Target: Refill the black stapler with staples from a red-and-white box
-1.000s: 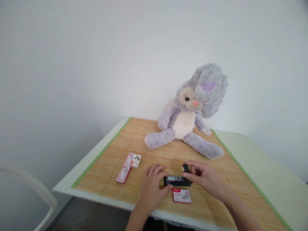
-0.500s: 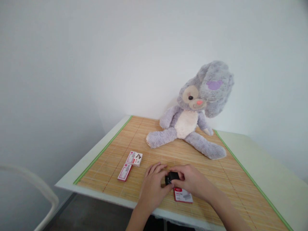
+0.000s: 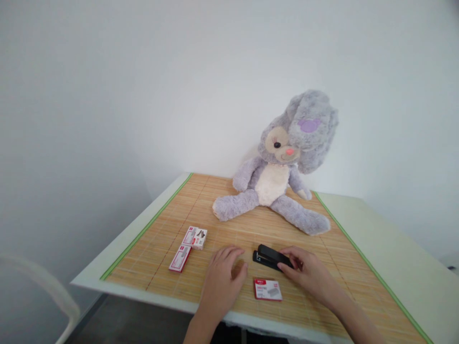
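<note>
A black stapler (image 3: 271,257) lies over the bamboo mat with its nose pointing left. The thumb and fingers of my right hand (image 3: 304,270) grip its rear end. To the left, my left hand (image 3: 225,274) rests on the mat with fingers apart and nothing in it, a short gap from the stapler. Just below the stapler lies a flat red and white staple box (image 3: 267,289). Left of my left hand, small red and white boxes (image 3: 180,258) sit together, one of them bearing a stapler picture (image 3: 199,238).
A large grey plush rabbit (image 3: 273,184) sits against the wall at the back of the mat (image 3: 161,248). The pale table's front edge (image 3: 143,297) runs just before me. A pale curved bar (image 3: 53,282), blurred, stands at lower left.
The stapler has turned from end-on to lying lengthwise. My left hand has come away from it, while my right hand has shifted right to its rear end.
</note>
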A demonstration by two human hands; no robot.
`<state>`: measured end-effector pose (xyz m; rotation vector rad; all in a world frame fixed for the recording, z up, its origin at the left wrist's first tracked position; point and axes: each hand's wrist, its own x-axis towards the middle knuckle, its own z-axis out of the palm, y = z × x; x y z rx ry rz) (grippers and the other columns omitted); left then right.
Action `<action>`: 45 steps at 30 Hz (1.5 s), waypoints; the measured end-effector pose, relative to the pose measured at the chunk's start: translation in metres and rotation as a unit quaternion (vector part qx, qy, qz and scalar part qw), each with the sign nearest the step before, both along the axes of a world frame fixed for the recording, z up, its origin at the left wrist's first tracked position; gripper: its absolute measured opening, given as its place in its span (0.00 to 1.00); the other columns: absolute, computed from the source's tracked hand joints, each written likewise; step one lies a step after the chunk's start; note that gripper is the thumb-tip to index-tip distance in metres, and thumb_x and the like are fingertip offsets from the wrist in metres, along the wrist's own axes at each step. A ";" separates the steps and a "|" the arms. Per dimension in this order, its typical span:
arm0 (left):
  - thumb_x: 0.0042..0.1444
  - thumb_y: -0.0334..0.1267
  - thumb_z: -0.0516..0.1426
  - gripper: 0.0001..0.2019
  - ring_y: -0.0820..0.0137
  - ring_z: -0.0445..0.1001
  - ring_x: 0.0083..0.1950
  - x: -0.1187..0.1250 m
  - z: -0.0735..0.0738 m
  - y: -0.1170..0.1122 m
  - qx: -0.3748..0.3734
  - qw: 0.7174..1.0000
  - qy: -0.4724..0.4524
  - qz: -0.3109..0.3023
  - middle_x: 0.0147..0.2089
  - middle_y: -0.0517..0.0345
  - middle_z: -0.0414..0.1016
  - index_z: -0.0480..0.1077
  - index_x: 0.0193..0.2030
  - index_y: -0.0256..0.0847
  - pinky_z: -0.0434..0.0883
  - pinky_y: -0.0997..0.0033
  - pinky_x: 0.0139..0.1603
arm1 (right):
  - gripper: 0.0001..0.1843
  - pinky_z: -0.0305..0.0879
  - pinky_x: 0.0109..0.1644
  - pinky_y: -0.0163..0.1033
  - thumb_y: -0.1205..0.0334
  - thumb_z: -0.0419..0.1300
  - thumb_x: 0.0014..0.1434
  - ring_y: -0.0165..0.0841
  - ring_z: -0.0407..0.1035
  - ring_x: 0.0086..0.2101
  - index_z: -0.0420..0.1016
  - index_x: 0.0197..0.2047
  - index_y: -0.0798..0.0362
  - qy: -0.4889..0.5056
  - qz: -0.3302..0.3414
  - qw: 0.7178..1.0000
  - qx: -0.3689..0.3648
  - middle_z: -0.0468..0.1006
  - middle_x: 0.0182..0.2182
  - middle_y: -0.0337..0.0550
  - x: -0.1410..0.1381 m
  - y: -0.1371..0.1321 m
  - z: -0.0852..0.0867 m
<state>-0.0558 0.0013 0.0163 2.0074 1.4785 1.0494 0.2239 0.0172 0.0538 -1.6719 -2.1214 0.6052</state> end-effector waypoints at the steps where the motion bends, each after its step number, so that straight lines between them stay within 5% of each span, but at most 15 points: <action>1: 0.64 0.39 0.57 0.15 0.58 0.72 0.62 0.000 0.001 -0.001 0.000 1.000 0.004 -0.006 0.59 0.54 0.77 0.76 0.56 0.50 0.67 0.48 0.67 | 0.18 0.60 0.35 0.39 0.50 0.60 0.64 0.36 0.69 0.30 0.80 0.50 0.50 0.000 -0.019 1.000 0.009 0.73 0.28 0.37 0.004 -0.002 -0.004; 8: 0.59 0.40 0.62 0.09 0.60 0.69 0.65 0.006 0.016 -0.011 -0.022 0.997 0.045 -0.058 0.60 0.61 0.76 0.78 0.46 0.52 0.66 0.52 0.69 | 0.18 0.55 0.30 0.39 0.43 0.58 0.63 0.37 0.69 0.26 0.77 0.43 0.49 -0.016 -0.164 0.986 0.036 0.72 0.23 0.36 0.014 -0.020 -0.023; 13: 0.46 0.48 0.71 0.33 0.54 0.61 0.72 0.011 0.022 -0.020 -0.024 0.986 0.071 -0.149 0.70 0.57 0.68 0.70 0.60 0.51 0.57 0.49 0.77 | 0.22 0.53 0.29 0.39 0.36 0.57 0.63 0.36 0.69 0.23 0.67 0.33 0.46 -0.014 -0.233 0.972 0.037 0.69 0.20 0.34 0.006 -0.031 -0.030; 16: 0.47 0.43 0.70 0.24 0.56 0.62 0.72 0.017 0.018 -0.021 -0.012 0.987 0.080 -0.142 0.69 0.57 0.69 0.71 0.51 0.50 0.56 0.50 0.77 | 0.26 0.53 0.29 0.38 0.32 0.57 0.62 0.36 0.69 0.23 0.63 0.30 0.46 -0.003 -0.230 0.973 0.036 0.70 0.20 0.35 -0.003 -0.036 -0.035; 19: 0.53 0.39 0.64 0.12 0.56 0.64 0.70 0.021 0.010 -0.020 0.004 0.994 0.089 -0.067 0.64 0.55 0.71 0.70 0.43 0.47 0.60 0.50 0.74 | 0.27 0.52 0.29 0.38 0.30 0.55 0.63 0.37 0.69 0.23 0.62 0.29 0.46 -0.007 -0.227 0.974 0.027 0.71 0.20 0.36 -0.012 -0.043 -0.037; 24: 0.53 0.51 0.66 0.15 0.48 0.65 0.67 0.022 -0.002 -0.021 0.024 0.990 0.112 0.085 0.63 0.48 0.70 0.70 0.39 0.46 0.58 0.38 0.72 | 0.28 0.52 0.29 0.39 0.29 0.52 0.64 0.38 0.71 0.24 0.63 0.31 0.45 -0.031 -0.239 0.970 0.024 0.72 0.20 0.36 -0.021 -0.052 -0.036; 28: 0.43 0.53 0.72 0.24 0.46 0.63 0.69 0.010 -0.005 -0.021 -0.001 0.996 0.075 0.052 0.67 0.47 0.66 0.69 0.41 0.45 0.59 0.38 0.72 | 0.28 0.52 0.29 0.39 0.29 0.52 0.64 0.38 0.71 0.24 0.64 0.32 0.45 -0.031 -0.227 0.973 0.028 0.71 0.20 0.35 -0.021 -0.053 -0.035; 33: 0.38 0.46 0.75 0.47 0.51 0.57 0.75 -0.016 -0.003 -0.006 -0.050 0.996 0.066 -0.035 0.76 0.50 0.56 0.63 0.66 0.49 0.59 0.44 0.74 | 0.27 0.52 0.28 0.38 0.29 0.56 0.62 0.37 0.72 0.24 0.67 0.34 0.46 -0.025 -0.215 0.976 0.019 0.73 0.21 0.35 -0.022 -0.053 -0.034; 39: 0.44 0.51 0.72 0.32 0.50 0.60 0.73 -0.024 0.007 0.008 -0.049 0.989 0.098 -0.103 0.73 0.55 0.63 0.74 0.59 0.56 0.60 0.44 0.73 | 0.30 0.55 0.30 0.38 0.36 0.63 0.58 0.38 0.73 0.25 0.70 0.56 0.46 0.006 -0.172 0.985 0.005 0.73 0.21 0.31 -0.018 -0.055 -0.038; 45: 0.42 0.47 0.73 0.33 0.51 0.61 0.73 -0.008 0.012 0.009 -0.045 0.985 0.107 -0.125 0.72 0.56 0.65 0.75 0.57 0.55 0.56 0.45 0.75 | 0.30 0.56 0.31 0.38 0.43 0.65 0.59 0.36 0.71 0.24 0.70 0.60 0.48 0.016 -0.109 0.994 -0.016 0.71 0.21 0.30 -0.022 -0.059 -0.038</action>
